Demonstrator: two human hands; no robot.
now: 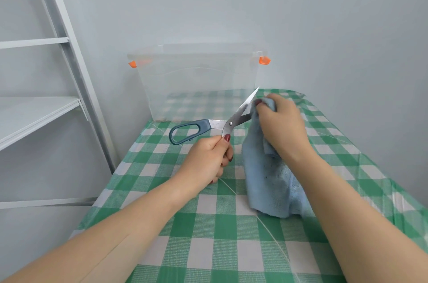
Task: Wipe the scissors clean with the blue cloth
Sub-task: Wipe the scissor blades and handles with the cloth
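The scissors [228,121] have steel blades and dark blue handles, and they are spread open above the table. My left hand [208,160] grips one handle, which is hidden in my fist; the other handle loop sticks out to the left. My right hand [281,122] holds the blue cloth [268,180] bunched round its fingers and presses it against the lower blade near the pivot. The upper blade points up and to the right, bare. The rest of the cloth hangs down onto the table.
A green and white checked tablecloth [208,236] covers the table. A clear plastic box [199,83] with orange clips stands at the back against the wall. A white metal shelf frame [58,74] stands to the left.
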